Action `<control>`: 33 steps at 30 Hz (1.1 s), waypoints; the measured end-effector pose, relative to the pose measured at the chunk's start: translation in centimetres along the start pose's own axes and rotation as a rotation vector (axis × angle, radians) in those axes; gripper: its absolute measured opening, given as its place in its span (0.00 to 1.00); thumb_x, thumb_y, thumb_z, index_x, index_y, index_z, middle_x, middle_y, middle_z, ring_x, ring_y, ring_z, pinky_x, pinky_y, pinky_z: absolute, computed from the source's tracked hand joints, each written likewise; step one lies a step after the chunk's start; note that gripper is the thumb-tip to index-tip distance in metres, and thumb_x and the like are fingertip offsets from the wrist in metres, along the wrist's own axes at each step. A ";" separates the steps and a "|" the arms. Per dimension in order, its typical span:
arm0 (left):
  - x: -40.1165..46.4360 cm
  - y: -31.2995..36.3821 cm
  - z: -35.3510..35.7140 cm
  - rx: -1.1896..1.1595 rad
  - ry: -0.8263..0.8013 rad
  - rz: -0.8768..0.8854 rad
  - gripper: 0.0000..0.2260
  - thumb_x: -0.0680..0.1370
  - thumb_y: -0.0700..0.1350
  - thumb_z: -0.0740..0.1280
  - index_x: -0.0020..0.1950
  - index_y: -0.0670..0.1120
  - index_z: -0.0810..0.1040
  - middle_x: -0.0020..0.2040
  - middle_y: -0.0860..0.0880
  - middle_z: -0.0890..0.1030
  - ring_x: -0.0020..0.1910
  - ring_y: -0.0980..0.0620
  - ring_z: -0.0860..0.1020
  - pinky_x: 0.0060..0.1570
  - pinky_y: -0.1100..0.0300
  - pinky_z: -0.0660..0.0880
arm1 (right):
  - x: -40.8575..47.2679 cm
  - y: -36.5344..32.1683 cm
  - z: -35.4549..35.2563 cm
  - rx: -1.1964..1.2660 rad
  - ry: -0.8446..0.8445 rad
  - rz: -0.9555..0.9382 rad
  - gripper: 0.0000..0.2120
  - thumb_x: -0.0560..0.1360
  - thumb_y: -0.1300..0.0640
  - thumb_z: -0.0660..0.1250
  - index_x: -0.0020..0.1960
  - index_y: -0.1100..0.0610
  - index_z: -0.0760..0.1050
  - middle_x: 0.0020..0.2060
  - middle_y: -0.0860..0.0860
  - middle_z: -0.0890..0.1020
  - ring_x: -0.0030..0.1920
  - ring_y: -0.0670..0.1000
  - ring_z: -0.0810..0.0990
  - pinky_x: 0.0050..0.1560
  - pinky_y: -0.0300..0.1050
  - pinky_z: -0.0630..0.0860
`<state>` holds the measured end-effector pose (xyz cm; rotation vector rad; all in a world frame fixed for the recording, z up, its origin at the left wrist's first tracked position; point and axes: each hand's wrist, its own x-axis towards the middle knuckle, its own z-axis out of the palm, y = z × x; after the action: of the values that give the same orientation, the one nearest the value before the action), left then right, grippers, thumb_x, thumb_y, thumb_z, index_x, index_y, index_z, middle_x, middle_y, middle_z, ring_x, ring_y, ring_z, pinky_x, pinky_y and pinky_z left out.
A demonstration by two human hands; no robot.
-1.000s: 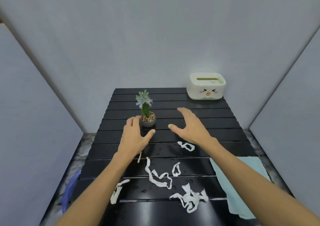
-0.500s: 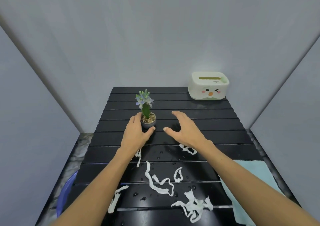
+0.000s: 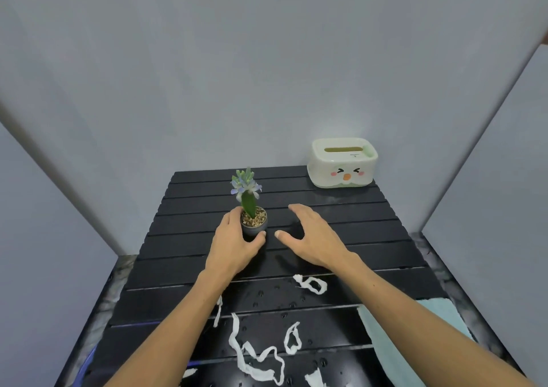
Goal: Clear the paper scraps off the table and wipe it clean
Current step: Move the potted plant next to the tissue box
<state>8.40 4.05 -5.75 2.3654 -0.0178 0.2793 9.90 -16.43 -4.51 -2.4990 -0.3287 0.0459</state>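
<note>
Left hand cupped around the small dark plant pot, thumb at its near side and fingers behind; whether the pot is truly gripped or merely touched cannot be told. Right hand open, fingers spread, hovering just right of the pot and holding nothing. The paper scraps lie well nearer the viewer on the black slatted table: a loop just behind the right wrist, a thin strip under the left forearm, a long twisted strand and a small ring toward the near edge. A pale green cloth rests at the near right, partly under the right forearm; a cream tissue box stands at the far right corner.

Risks, as judged: the pot is narrow and top-heavy with its flowering stem, so a one-sided hold may tip it and spill gravel onto the slats; the forearms pass low over the scraps and may drag them; dark droplets on the near slats suggest damp paper that could tear or stick in the gaps.

Obscured: the lowest scraps are cut off by the frame; a blue object below the table's left edge is only partly visible and unidentifiable
</note>
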 end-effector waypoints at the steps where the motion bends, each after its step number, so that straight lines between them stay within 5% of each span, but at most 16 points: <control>1: 0.5 0.3 0.5 -0.002 -0.009 0.004 0.29 0.73 0.54 0.73 0.71 0.48 0.69 0.65 0.49 0.75 0.62 0.51 0.74 0.59 0.58 0.71 | 0.4 0.6 -0.3 -0.013 0.002 0.010 0.38 0.76 0.35 0.64 0.79 0.50 0.58 0.78 0.47 0.63 0.77 0.49 0.61 0.74 0.50 0.64; 12: 8.2 3.7 6.2 0.022 -0.069 0.069 0.31 0.74 0.54 0.72 0.73 0.47 0.67 0.68 0.48 0.73 0.66 0.48 0.73 0.61 0.59 0.68 | 4.4 7.8 -2.9 -0.247 -0.026 0.030 0.43 0.74 0.28 0.59 0.81 0.49 0.56 0.81 0.46 0.57 0.80 0.48 0.53 0.80 0.52 0.49; 33: 15.1 4.8 11.2 0.003 -0.021 0.093 0.28 0.73 0.55 0.72 0.69 0.47 0.70 0.64 0.48 0.76 0.62 0.49 0.75 0.59 0.53 0.74 | 5.1 10.2 -2.4 -0.392 -0.015 -0.028 0.47 0.69 0.21 0.46 0.81 0.45 0.55 0.81 0.42 0.55 0.80 0.47 0.49 0.80 0.52 0.46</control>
<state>24.85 -6.07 -7.19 2.3742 -0.1377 0.2999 17.35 -24.51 -8.27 -2.8821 -0.4118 -0.0129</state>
